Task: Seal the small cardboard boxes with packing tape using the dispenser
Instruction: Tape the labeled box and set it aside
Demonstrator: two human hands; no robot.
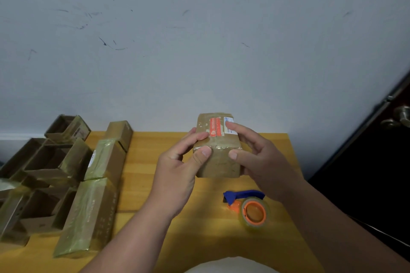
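Above the yellow table [155, 184], both the left hand [179, 168] and right hand [257, 157] are gripping the small box [218, 150], thumbs pressing its near taped edge, which wants firm smoothing while the dispenser [248, 206] is lying idle nearby.

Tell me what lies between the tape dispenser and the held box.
Only bare yellow table shows between the tape dispenser and the held box, in the head view.
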